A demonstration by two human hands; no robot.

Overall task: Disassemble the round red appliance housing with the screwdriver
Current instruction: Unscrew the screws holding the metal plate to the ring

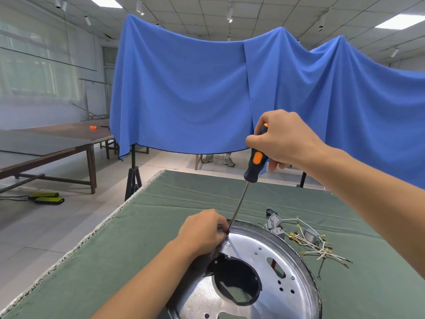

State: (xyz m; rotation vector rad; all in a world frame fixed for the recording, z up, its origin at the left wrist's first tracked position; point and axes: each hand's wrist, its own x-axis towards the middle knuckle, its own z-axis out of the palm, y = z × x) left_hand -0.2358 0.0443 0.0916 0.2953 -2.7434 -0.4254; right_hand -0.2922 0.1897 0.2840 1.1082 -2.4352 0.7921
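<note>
The round housing (259, 256) lies on the green table cloth, showing a shiny metal plate with holes and a black-rimmed opening; its red colour is barely visible. My right hand (282, 139) grips the black and orange handle of the screwdriver (254, 166). The thin shaft slants down to the housing's far left rim. My left hand (202, 231) rests on that rim and pinches the shaft near its tip. A screw (228, 245) sits in the plate just beside the tip.
A heap of removed parts and white wires with terminals (305, 240) lies right of the housing. The green table (138, 238) ends at the left. Blue drapes (184, 88) hang behind it. Brown tables (57, 143) stand at the left.
</note>
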